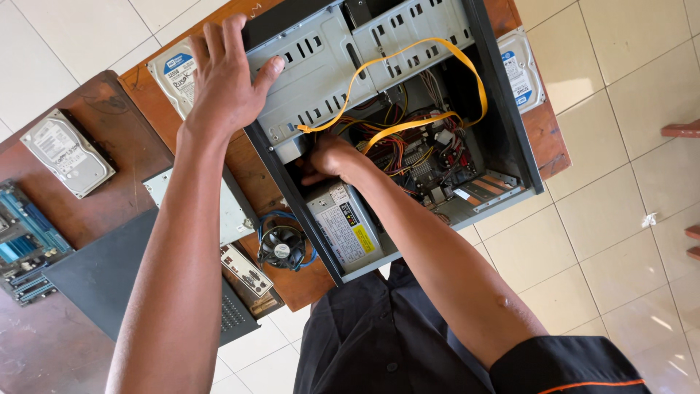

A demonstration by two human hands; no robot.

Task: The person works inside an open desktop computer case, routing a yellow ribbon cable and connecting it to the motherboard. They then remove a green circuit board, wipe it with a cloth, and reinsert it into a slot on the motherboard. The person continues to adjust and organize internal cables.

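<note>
Lying open on the wooden table, the computer case takes both hands: my left hand rests spread on its drive cage, while my right hand reaches inside beneath yellow ribbon cables, fingers hidden, grip unclear. A cooling fan sits beside it.

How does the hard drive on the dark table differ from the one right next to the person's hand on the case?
The left hard drive lies fully in view, apart from the hands. The upper hard drive is partly hidden behind the left hand and touches the computer case. Both are silver, label up.
</note>
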